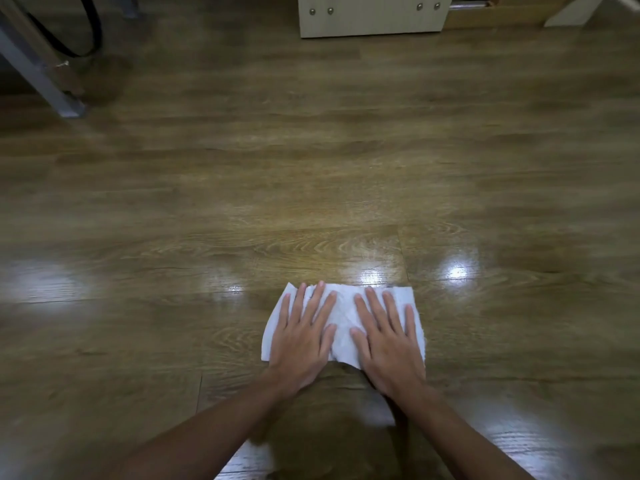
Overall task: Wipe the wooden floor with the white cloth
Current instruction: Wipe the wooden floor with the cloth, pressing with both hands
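Head view: I see both forearms reaching forward onto the white cloth (343, 317), which lies flat on the wooden floor (311, 168). The left hand (303, 336) presses the cloth's left half, the right hand (388, 341) its right half, fingers straight and spread, gripping nothing. Far beyond the cloth stands a pale cabinet (374, 19); beyond and left of the cloth, a grey metal leg (38, 74).

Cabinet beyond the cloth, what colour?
Cream cabinet with small metal knobs, seen in the head view.
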